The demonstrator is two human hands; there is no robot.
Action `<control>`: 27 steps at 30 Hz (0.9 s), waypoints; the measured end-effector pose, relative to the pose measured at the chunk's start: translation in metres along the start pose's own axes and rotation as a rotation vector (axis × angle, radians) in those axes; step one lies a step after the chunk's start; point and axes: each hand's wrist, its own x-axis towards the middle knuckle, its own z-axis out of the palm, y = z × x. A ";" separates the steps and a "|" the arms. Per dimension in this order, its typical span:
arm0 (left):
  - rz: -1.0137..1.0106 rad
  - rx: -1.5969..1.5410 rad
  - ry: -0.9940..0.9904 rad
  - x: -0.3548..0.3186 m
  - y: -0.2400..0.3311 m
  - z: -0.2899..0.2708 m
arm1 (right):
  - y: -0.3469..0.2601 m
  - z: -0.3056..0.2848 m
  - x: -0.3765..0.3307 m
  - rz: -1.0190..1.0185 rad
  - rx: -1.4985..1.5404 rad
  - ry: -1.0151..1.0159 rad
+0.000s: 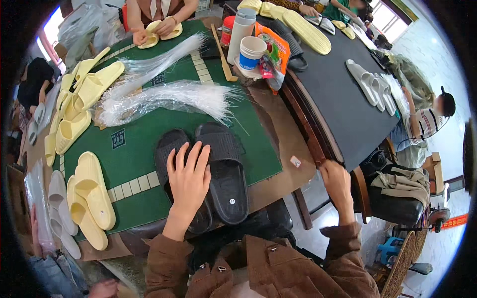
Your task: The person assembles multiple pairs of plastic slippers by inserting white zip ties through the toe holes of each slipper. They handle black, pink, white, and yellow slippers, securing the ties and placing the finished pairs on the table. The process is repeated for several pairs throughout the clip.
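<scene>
My left hand [188,184] lies over a pair of black slide sandals [227,184] at the near edge of the green table mat [149,198]. Its fingers are spread and touch the ribbed straps; nothing is gripped. The two slides lie side by side, toes toward me, and my hand and wrist partly cover the left one. Off to the right, my right hand [337,186] is at the wooden rim [318,134] of the dark table, fingers curled in. Whether anything is inside those fingers is hidden.
Clear plastic strands [174,104] spread across the mat. Pale yellow slides [92,191] and grey slides [62,213] line the left side. A paper cup [252,52] and a tumbler [242,30] stand at the back. Across the table, a person's hands [166,26] hold yellow slides. White slides [370,84] lie on the dark table.
</scene>
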 end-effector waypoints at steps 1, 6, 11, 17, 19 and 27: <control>-0.007 -0.012 -0.009 -0.003 -0.001 -0.003 | -0.024 -0.003 0.017 -0.142 0.266 0.088; 0.041 -0.120 -0.059 0.012 -0.003 -0.024 | -0.114 0.038 0.099 -0.398 0.451 0.150; -0.192 -0.460 0.019 0.065 -0.057 -0.024 | -0.148 0.091 0.149 -0.370 0.139 0.022; -0.246 -0.120 -0.155 0.125 -0.105 0.057 | -0.145 0.102 0.166 -0.395 0.101 -0.058; -0.316 -0.040 -0.260 0.126 -0.110 0.079 | -0.135 0.090 0.166 -0.311 0.115 -0.119; -0.080 0.232 0.036 0.113 -0.115 0.114 | -0.064 0.046 0.130 0.128 2.067 -0.557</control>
